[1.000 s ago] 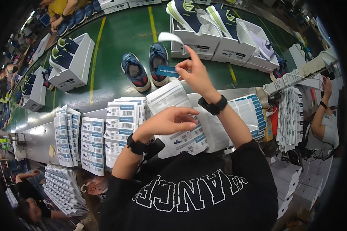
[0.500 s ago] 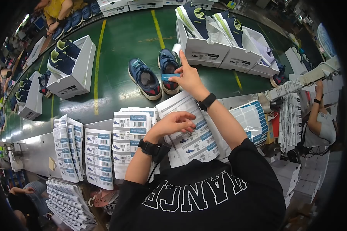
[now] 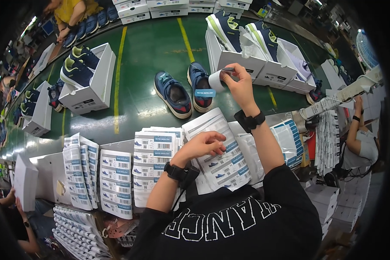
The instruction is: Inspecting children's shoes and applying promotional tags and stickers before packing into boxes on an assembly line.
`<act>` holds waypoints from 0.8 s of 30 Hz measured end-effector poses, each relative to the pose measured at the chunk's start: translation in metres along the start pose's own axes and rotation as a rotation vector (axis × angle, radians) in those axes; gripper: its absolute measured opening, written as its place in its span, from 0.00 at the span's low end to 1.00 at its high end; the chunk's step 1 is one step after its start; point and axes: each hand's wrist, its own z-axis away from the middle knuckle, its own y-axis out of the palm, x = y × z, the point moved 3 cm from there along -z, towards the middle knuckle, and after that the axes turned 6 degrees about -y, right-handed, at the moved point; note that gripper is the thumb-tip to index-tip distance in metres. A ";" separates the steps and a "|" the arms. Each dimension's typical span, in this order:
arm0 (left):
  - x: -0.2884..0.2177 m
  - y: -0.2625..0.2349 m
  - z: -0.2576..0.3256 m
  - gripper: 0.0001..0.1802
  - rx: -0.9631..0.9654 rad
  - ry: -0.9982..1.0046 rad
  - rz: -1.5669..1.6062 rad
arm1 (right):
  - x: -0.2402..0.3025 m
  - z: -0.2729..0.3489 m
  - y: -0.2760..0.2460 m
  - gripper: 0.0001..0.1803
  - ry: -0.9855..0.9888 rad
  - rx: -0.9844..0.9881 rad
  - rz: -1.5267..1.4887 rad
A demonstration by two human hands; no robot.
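My right hand [image 3: 240, 84] is raised beside the dark blue right shoe [image 3: 198, 78], fingers pinched on a curled white label strip [image 3: 216, 81]. A small blue label [image 3: 205, 93] lies across the opening of that shoe; whether it joins the strip is not clear. The matching left shoe [image 3: 172, 93] stands next to it, toe pointing away. My left hand [image 3: 206, 145] hovers over a printed label sheet [image 3: 223, 162], fingers loosely bent and apart, with nothing visible in them.
More label sheets [image 3: 116, 182] lie along the metal ledge [image 3: 43, 173]. Open white boxes with shoes [image 3: 84, 97] stand on the green belt [image 3: 138, 65] at left and right. Stacked boxes [image 3: 167, 11] line the far side. Other people work around the line; one at lower left holds a white box [image 3: 25, 182].
My right hand has moved off the shoe, rightward and slightly nearer, with the white strip. The blue label remains across the shoe's opening. My left hand has shifted slightly with the view.
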 end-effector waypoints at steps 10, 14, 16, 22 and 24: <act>0.002 -0.001 0.002 0.17 -0.017 -0.016 0.018 | -0.023 -0.021 0.033 0.40 0.332 0.147 0.130; 0.002 0.000 -0.001 0.18 -0.013 -0.005 0.008 | -0.048 -0.019 0.029 0.47 0.366 0.247 0.510; 0.002 -0.001 0.000 0.18 -0.014 -0.004 0.013 | -0.045 -0.021 0.026 0.47 0.346 0.270 0.544; 0.001 0.001 -0.001 0.17 -0.015 0.003 0.018 | -0.029 -0.010 0.017 0.42 -0.104 -0.002 0.956; 0.003 -0.001 0.000 0.16 -0.027 0.006 0.023 | -0.011 0.001 0.009 0.36 -0.210 -0.071 0.795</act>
